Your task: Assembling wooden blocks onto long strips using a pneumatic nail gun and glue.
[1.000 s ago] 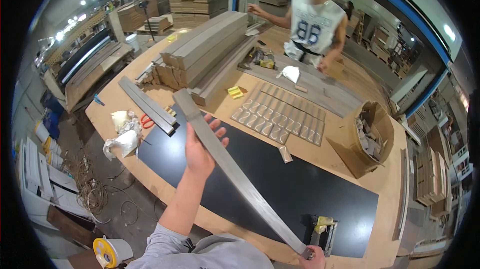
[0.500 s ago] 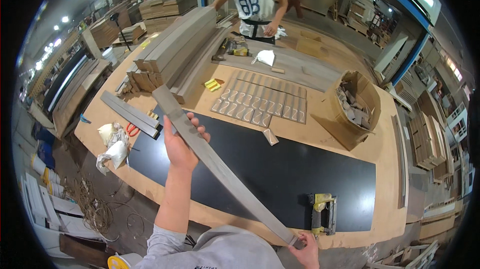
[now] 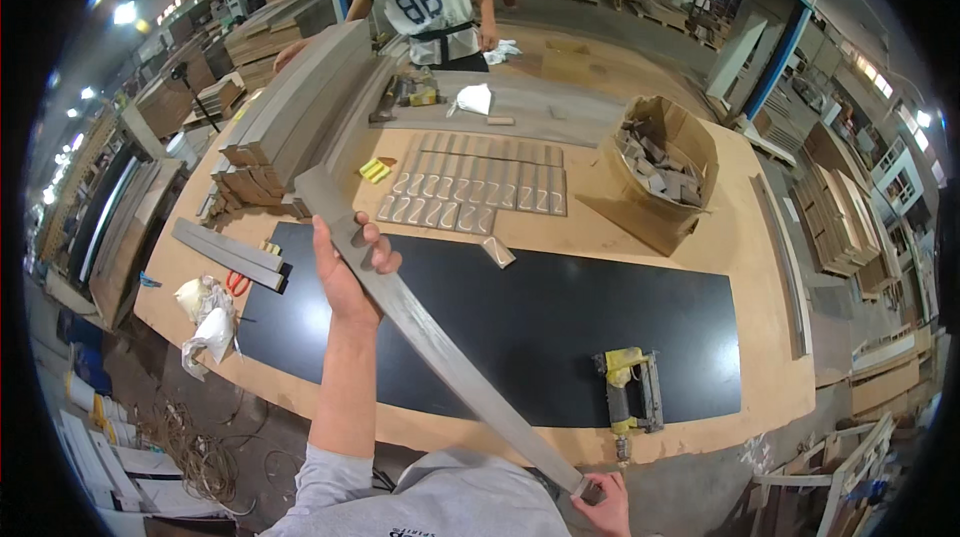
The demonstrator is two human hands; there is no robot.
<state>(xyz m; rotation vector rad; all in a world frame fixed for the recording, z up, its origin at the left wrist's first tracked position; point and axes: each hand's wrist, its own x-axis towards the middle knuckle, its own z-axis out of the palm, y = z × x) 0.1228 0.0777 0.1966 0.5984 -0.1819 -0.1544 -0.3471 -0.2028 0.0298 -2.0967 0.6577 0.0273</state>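
Workshop table (image 3: 775, 367), fingers (image 3: 381, 255) curled around grey strip (image 3: 453, 365)

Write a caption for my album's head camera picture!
Left hand and right hand hold a long grey board at a slant, a black panel lying on the table behind it.
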